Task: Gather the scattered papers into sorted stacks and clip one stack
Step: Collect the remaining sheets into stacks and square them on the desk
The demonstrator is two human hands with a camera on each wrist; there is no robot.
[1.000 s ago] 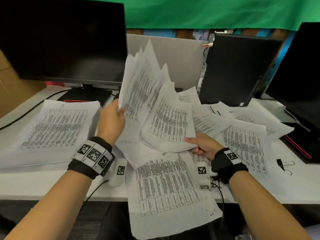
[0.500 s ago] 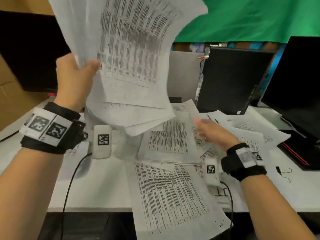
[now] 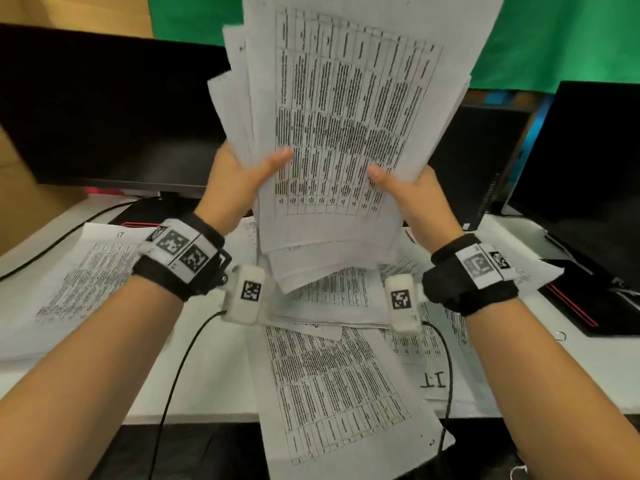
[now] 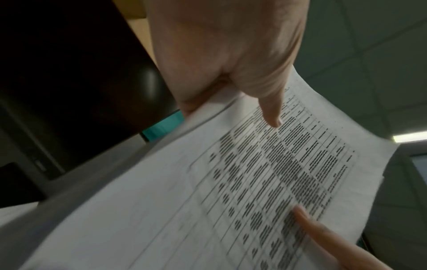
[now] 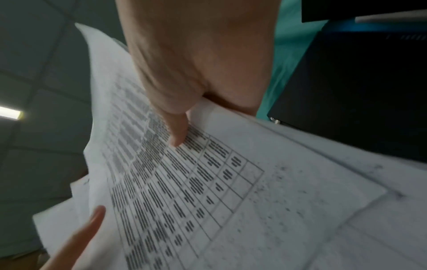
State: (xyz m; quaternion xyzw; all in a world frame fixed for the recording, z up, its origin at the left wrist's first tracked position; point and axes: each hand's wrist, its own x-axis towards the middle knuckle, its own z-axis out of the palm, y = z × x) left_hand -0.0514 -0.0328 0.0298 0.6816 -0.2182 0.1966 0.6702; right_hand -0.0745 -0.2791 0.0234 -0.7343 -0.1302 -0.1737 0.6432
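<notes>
A dark monitor (image 3: pixel 114 109) stands at ten o'clock, another (image 3: pixel 588 174) at three — green cloth (image 3: pixel 554 39) hangs behind.

A loose bundle of printed table sheets (image 3: pixel 349 126) stands upright, raised above the worktop (image 3: pixel 214 382). More sheets (image 3: pixel 332 382) lie scattered beneath; a tidier stack (image 3: pixel 79 282) lies at left.

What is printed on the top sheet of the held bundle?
A black ruled table of text on white top sheet; head view.
</notes>
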